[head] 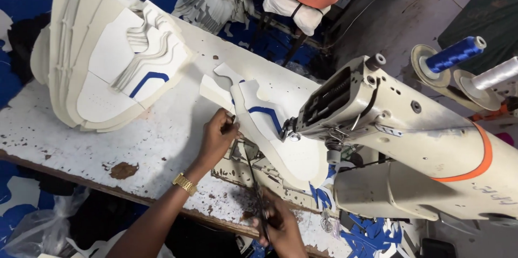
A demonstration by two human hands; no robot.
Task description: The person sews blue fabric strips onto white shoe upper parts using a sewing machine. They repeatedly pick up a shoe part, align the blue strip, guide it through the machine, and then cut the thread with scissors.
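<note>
Two thread spools (456, 53), one sewing machine (410, 128), one pair of scissors (258, 193), one wristwatch (184, 183).

Soft, even light fills the room, brightest on the stack of white shoe-upper panels (108, 58) and on the worn, paint-chipped white worktable (108, 139), which looks almost washed out. The cream-coloured sewing machine (410, 144) throws a gentle shadow under its arm, and the space below the table edge is dark. The wide lens bends the table edge and the machine body toward the corners. The right hand (280, 231) near the bottom edge is slightly smeared; the blue thread spool (456, 53) stays crisp.
</note>
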